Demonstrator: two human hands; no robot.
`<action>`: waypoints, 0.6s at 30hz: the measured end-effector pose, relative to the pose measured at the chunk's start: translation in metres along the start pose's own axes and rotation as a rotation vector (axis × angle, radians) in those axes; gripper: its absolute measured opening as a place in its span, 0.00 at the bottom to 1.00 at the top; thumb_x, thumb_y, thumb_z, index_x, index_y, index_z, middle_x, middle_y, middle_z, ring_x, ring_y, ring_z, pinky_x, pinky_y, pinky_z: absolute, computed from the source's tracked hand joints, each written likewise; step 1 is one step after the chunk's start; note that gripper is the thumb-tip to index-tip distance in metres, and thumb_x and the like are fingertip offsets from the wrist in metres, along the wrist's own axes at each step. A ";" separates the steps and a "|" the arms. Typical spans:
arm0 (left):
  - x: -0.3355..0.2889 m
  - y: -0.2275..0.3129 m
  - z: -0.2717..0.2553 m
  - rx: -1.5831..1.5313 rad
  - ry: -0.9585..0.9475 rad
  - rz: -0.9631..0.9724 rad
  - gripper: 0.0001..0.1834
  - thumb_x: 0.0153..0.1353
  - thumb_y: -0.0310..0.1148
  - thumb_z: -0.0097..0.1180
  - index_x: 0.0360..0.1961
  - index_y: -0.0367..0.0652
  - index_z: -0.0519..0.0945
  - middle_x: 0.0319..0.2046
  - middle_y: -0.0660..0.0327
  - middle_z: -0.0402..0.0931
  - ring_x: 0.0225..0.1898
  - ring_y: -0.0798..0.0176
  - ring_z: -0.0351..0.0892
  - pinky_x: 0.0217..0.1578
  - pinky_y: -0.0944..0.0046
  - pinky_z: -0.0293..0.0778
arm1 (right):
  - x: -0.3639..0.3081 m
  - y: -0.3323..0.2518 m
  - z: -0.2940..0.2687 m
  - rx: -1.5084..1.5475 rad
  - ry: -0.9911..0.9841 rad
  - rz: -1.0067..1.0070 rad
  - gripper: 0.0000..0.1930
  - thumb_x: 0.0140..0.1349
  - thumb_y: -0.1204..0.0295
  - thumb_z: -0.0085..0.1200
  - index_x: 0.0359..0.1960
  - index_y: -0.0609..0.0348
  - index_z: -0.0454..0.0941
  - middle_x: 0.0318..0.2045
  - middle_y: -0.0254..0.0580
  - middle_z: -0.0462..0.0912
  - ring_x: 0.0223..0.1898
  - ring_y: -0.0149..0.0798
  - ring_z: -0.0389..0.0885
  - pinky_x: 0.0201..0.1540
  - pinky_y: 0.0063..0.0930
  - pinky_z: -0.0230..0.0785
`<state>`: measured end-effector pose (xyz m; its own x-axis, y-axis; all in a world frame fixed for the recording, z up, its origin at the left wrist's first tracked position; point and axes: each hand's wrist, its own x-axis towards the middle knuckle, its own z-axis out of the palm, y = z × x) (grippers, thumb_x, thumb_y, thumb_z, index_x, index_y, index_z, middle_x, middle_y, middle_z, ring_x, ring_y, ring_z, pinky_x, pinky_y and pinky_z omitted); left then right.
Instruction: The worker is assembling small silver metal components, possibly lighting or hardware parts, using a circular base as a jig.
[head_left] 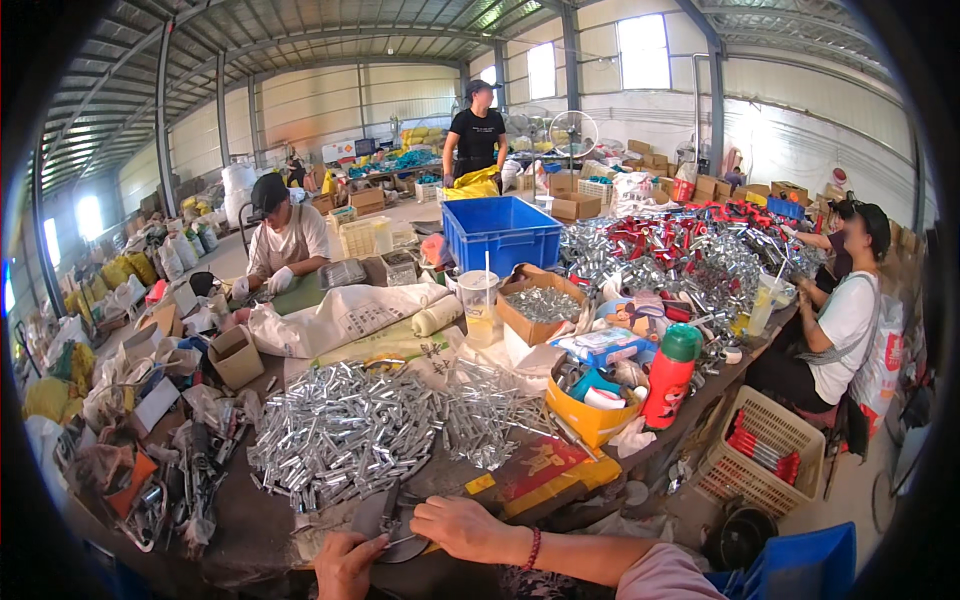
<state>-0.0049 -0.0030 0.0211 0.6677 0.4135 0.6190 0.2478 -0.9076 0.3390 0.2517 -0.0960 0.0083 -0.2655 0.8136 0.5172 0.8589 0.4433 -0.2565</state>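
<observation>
At the near table edge, my left hand (348, 564) is closed in a pinch, thumb and fingertips close to a dark round metal base (405, 548). My right hand (462, 527), with a red bead bracelet on its wrist, curls shut just above and right of that base. Whatever the fingertips of either hand grip is too small or hidden to make out. A dark upright metal piece (388, 510) stands behind the fingers. Beyond my hands lies a large heap of short silvery metal tubes (340, 430), and to its right a smaller pile of thin metal rods (490, 415).
A yellow box (595, 415) of odds and ends and a red bottle (672, 385) with green lid stand right. Farther off are a carton of metal parts (540, 303), a blue crate (500, 235) and a red-and-silver heap (680, 245). Several people work around the table.
</observation>
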 end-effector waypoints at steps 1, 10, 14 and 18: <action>-0.001 0.000 -0.001 0.000 0.000 0.000 0.13 0.60 0.24 0.70 0.47 0.44 0.92 0.37 0.54 0.83 0.41 0.45 0.81 0.43 0.47 0.75 | -0.001 -0.001 0.000 0.000 0.001 0.000 0.10 0.63 0.76 0.62 0.45 0.55 0.78 0.43 0.38 0.75 0.49 0.47 0.80 0.49 0.42 0.77; -0.013 -0.011 0.011 0.147 -0.050 -0.052 0.17 0.57 0.25 0.70 0.47 0.55 0.95 0.36 0.59 0.82 0.41 0.49 0.83 0.41 0.51 0.79 | 0.000 0.002 -0.005 -0.180 0.072 0.208 0.19 0.66 0.74 0.56 0.59 0.59 0.81 0.40 0.47 0.78 0.44 0.52 0.81 0.43 0.48 0.77; 0.005 -0.005 0.013 0.023 -0.037 -0.143 0.15 0.56 0.24 0.72 0.45 0.51 0.94 0.35 0.58 0.81 0.41 0.47 0.82 0.41 0.50 0.78 | 0.001 0.011 -0.011 -0.080 0.156 0.211 0.19 0.62 0.80 0.58 0.57 0.59 0.82 0.40 0.48 0.78 0.44 0.55 0.80 0.46 0.49 0.76; 0.002 -0.015 0.013 -0.118 -0.010 -0.234 0.13 0.55 0.23 0.78 0.42 0.41 0.92 0.33 0.56 0.79 0.39 0.48 0.80 0.42 0.51 0.75 | 0.000 -0.002 -0.012 0.023 0.234 0.169 0.24 0.60 0.83 0.65 0.59 0.58 0.83 0.45 0.46 0.79 0.47 0.55 0.83 0.49 0.48 0.79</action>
<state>0.0020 0.0104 0.0082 0.6088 0.6102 0.5069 0.3136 -0.7721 0.5528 0.2554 -0.1017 0.0188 -0.0088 0.7690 0.6391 0.8713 0.3195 -0.3725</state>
